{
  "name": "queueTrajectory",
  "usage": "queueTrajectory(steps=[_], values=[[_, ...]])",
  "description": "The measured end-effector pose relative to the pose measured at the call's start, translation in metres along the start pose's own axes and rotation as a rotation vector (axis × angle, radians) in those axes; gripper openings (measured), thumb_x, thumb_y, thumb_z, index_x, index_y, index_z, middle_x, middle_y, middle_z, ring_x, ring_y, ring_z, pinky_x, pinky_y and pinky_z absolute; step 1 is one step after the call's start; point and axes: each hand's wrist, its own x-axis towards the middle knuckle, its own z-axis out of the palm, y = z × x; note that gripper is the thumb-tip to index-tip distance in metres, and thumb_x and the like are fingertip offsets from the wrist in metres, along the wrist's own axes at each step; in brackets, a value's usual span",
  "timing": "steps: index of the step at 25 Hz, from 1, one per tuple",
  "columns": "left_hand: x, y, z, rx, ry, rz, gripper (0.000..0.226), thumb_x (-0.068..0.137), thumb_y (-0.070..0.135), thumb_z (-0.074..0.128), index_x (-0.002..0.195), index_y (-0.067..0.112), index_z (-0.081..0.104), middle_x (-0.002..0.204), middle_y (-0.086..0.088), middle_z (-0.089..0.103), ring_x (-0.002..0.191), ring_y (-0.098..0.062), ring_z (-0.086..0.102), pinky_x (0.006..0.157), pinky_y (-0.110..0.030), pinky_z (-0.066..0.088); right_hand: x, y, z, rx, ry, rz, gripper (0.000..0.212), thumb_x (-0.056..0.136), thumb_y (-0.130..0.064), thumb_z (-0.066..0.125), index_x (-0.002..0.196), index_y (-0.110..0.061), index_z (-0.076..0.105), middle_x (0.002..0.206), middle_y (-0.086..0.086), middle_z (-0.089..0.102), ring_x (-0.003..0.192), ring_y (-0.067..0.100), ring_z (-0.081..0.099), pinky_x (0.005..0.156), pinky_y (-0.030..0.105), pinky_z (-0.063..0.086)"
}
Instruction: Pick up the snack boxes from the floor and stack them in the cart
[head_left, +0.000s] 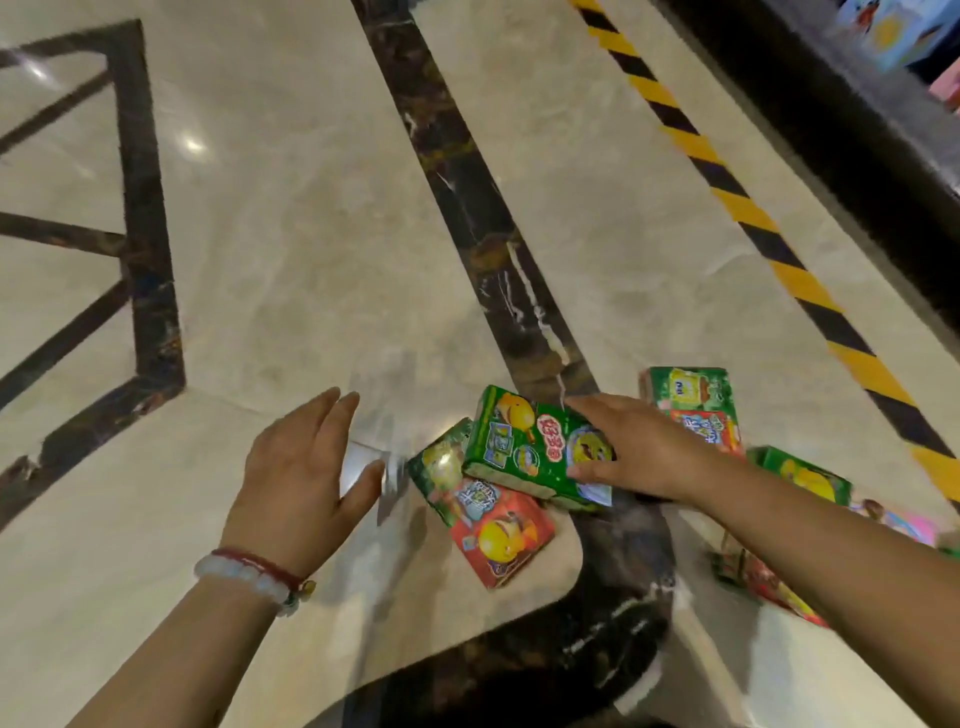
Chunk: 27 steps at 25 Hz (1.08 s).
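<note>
**Risk: top box may slip; pile may scatter**

Top box (537, 449), green, lies tilted across a lower box (480, 512), not flat on the floor. Right hand (631, 452) is laid over its right end: thumb on the front face, fingers over the far edge. Grip looks partial, from one end only. Judgement: if lifted like this, the box could pivot, drop back and knock the lower box. Cause: one-ended hold on a smooth carton. A skewed carry would also spoil the stack.

Left hand (306, 462) is off the boxes, fingers straight, holding nothing, above the floor (311, 260) w/ a bright blurred patch just beside it; can't tell what that is. Bead bracelet (249, 577) on that wrist.

Condition: cartons are printed green and red w/ cartoon fruit; glossy, light-looking; no crushing seen. Frame is motion-blurred.

Other boxes: two (691, 410) stacked behind the right hand; more (805, 475) near the right forearm, part hidden. All on the marble floor near a dark inlay strip (467, 197).

Cart not in view. Hazard tape (753, 218) runs far right.
</note>
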Motion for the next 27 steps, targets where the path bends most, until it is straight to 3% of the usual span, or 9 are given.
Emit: queueTrajectory(steps=[5, 8, 10, 12, 14, 17, 19, 23, 27], values=[[0.014, -0.019, 0.032, -0.042, 0.065, 0.098, 0.064, 0.081, 0.046, 0.042, 0.127, 0.002, 0.051, 0.122, -0.021, 0.059, 0.106, -0.038, 0.059, 0.088, -0.049, 0.047, 0.065, -0.005, 0.003, 0.238, -0.194, 0.015, 0.082, 0.075, -0.037, 0.076, 0.143, -0.021, 0.033, 0.137, -0.001, 0.05, 0.115, 0.011, 0.053, 0.091, 0.015, 0.038], [0.012, -0.01, 0.041, -0.097, 0.086, 0.179, 0.063, 0.079, 0.046, 0.046, 0.125, 0.004, 0.052, 0.12, -0.019, 0.06, 0.107, -0.032, 0.056, 0.088, -0.044, 0.047, 0.069, -0.002, 0.008, 0.373, -0.315, 0.077, 0.068, 0.071, -0.033, 0.08, 0.13, -0.022, 0.048, 0.119, -0.002, 0.065, 0.097, 0.011, 0.064, 0.088, 0.028, 0.051], [0.023, -0.005, 0.054, -0.059, 0.027, 0.302, 0.063, 0.076, 0.05, 0.047, 0.121, 0.005, 0.051, 0.111, -0.019, 0.065, 0.101, -0.033, 0.062, 0.083, -0.044, 0.051, 0.065, 0.004, 0.003, 0.351, -0.238, 0.094, 0.057, 0.073, -0.033, 0.078, 0.123, -0.022, 0.054, 0.113, -0.006, 0.066, 0.096, 0.009, 0.063, 0.086, 0.022, 0.049], [0.038, 0.007, 0.065, -0.013, -0.096, 0.481, 0.07, 0.069, 0.056, 0.058, 0.119, 0.007, 0.05, 0.109, -0.016, 0.066, 0.098, -0.034, 0.065, 0.082, -0.046, 0.052, 0.049, 0.015, -0.006, 0.539, -0.092, 0.105, 0.046, 0.075, -0.029, 0.077, 0.116, -0.018, 0.059, 0.105, -0.005, 0.067, 0.089, 0.006, 0.065, 0.076, 0.014, 0.049], [0.053, 0.032, 0.071, 0.103, -0.308, 0.622, 0.083, 0.067, 0.053, 0.071, 0.134, 0.01, 0.044, 0.132, -0.016, 0.053, 0.123, -0.035, 0.05, 0.099, -0.051, 0.039, 0.026, 0.028, -0.014, 0.935, -0.024, 0.153, 0.062, 0.063, -0.037, 0.083, 0.114, -0.01, 0.061, 0.101, 0.006, 0.072, 0.085, 0.018, 0.07, 0.071, 0.024, 0.056], [0.068, 0.071, 0.08, 0.364, -0.559, 0.679, 0.077, 0.089, 0.037, 0.054, 0.15, 0.024, 0.01, 0.157, -0.008, 0.011, 0.145, -0.031, 0.005, 0.112, -0.056, -0.001, 0.0, 0.038, -0.018, 1.251, 0.024, 0.21, 0.094, 0.028, -0.049, 0.093, 0.108, -0.009, 0.064, 0.101, 0.016, 0.071, 0.083, 0.029, 0.071, 0.061, 0.034, 0.058], [0.079, 0.086, 0.083, 0.467, -0.613, 0.713, 0.068, 0.09, 0.034, 0.054, 0.148, 0.026, 0.019, 0.151, -0.007, 0.028, 0.141, -0.032, 0.017, 0.112, -0.058, 0.0, -0.007, 0.043, -0.016, 1.296, 0.056, 0.233, 0.101, 0.022, -0.048, 0.093, 0.109, -0.007, 0.063, 0.102, 0.018, 0.071, 0.081, 0.029, 0.071, 0.059, 0.034, 0.057], [0.087, 0.075, 0.084, 0.502, -0.627, 0.69, 0.067, 0.079, 0.038, 0.068, 0.138, 0.026, 0.04, 0.131, -0.004, 0.047, 0.122, -0.028, 0.036, 0.101, -0.045, 0.025, -0.009, 0.05, -0.008, 1.33, 0.084, 0.261, 0.105, 0.021, -0.047, 0.094, 0.112, -0.006, 0.061, 0.103, 0.018, 0.07, 0.079, 0.028, 0.071, 0.058, 0.034, 0.057], [0.081, 0.039, 0.075, 0.235, -0.627, 0.349, 0.07, 0.075, 0.046, 0.067, 0.136, 0.027, 0.037, 0.127, -0.006, 0.044, 0.119, -0.028, 0.042, 0.1, -0.042, 0.032, -0.013, 0.041, -0.01, 1.351, 0.04, 0.245, 0.098, 0.025, -0.044, 0.095, 0.11, -0.008, 0.063, 0.103, 0.017, 0.071, 0.082, 0.029, 0.071, 0.059, 0.034, 0.057]])
